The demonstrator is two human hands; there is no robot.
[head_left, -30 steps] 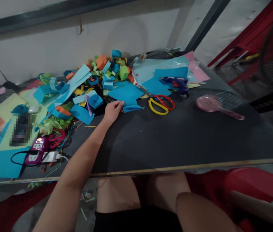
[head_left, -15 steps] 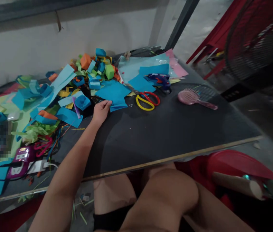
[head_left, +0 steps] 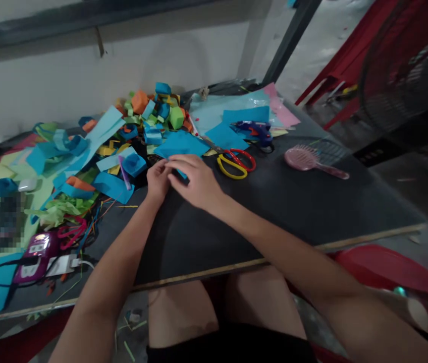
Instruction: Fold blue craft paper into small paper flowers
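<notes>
The table's pale front edge crosses before the knees; open dark surface extends right of the hands. Purple device: white marking, not legible. Left hand: fingers bunched. Right hand: fingers curved, thumb parted. Hold of either cannot be told. Blue paper, matte, partly covered, shows just beyond both.

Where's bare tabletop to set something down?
Widest patch of table: right of the right forearm, nearer than the hairbrush and scissors. A smaller wedge lies between that arm and the left forearm, nearer than the right hand. The paper pile and purple device crowd the left side.
</notes>
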